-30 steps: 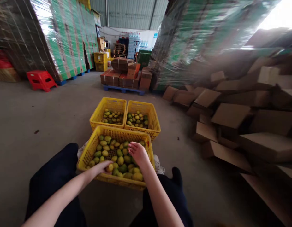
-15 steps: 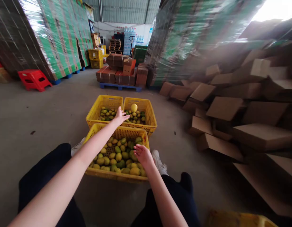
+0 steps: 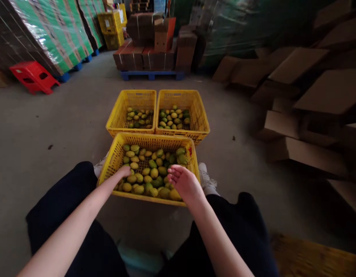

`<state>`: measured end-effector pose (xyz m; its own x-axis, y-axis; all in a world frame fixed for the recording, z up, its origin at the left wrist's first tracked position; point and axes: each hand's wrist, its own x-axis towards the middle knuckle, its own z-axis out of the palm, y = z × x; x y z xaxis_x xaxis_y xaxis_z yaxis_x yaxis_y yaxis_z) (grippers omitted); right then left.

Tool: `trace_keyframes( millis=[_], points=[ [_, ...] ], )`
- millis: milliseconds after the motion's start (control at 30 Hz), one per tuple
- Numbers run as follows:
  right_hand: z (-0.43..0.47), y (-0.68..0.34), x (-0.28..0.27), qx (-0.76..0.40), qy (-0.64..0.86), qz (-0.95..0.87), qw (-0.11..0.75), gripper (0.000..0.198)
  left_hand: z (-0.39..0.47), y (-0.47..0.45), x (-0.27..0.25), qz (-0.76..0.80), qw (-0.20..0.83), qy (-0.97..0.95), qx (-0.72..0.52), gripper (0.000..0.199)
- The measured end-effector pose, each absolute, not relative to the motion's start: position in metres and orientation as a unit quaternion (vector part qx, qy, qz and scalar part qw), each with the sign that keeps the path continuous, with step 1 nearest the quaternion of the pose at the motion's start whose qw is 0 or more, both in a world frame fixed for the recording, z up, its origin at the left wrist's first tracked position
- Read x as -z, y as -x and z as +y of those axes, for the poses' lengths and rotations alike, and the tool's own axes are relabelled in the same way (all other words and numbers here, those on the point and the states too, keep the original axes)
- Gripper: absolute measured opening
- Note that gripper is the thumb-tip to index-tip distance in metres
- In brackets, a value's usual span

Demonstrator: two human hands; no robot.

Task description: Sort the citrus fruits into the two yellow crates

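Note:
Yellow-green fruits that look like lemons (image 3: 154,173) lie in the near yellow crate (image 3: 149,199) between my legs. My left hand (image 3: 125,171) is down among them at the left side of this crate, touching the fruit. Its fingers are mostly hidden, so I cannot see whether they grip one. Over the crate's right side hovers my right hand (image 3: 185,182), open and loosely curled, with nothing in it. Behind stand two more yellow crates, a left one (image 3: 112,115) and a right one (image 3: 203,115), each with several similar fruits at the bottom.
Flattened and folded cardboard boxes (image 3: 313,154) are heaped on the right. A red stool (image 3: 33,77) stands at left beside wrapped green stacks (image 3: 53,34). Ahead, bundled cardboard (image 3: 159,59) rests on a blue pallet (image 3: 151,75). Part of a yellowish surface (image 3: 316,256) shows at lower right.
A yellow fruit that was in the air over the far right crate is no longer there. My left hand has come back from the far crates into the near one. The view has tilted down.

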<state>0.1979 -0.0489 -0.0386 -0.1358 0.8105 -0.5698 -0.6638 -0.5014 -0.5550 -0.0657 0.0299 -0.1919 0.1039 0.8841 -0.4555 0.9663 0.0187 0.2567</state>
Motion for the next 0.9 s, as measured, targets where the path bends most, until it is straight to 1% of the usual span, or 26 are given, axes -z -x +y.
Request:
trace_keyframes(
  millis=[100,267,433,700,900],
  points=[
    [-0.055,-0.196,0.028,-0.759,0.425,-0.086,0.486,0.01,0.06,0.056,0.218,0.653,0.239,-0.705,0.143,0.036],
    [-0.051,-0.195,0.015,-0.754,0.435,-0.086,0.485,0.012,0.089,0.032,0.258,0.653,0.188,-0.71,0.187,0.037],
    [-0.044,-0.198,0.02,-0.75,0.454,-0.064,0.477,0.015,0.101,0.032,0.282,0.667,0.189,-0.684,0.226,0.04],
    [-0.045,-0.195,0.027,-0.737,0.482,-0.055,0.47,0.013,0.107,0.033,0.293,0.694,0.213,-0.66,0.192,0.038],
    [-0.04,-0.188,0.031,-0.743,0.476,-0.057,0.467,0.013,0.105,0.036,0.285,0.703,0.264,-0.646,0.134,0.037]
  ],
)
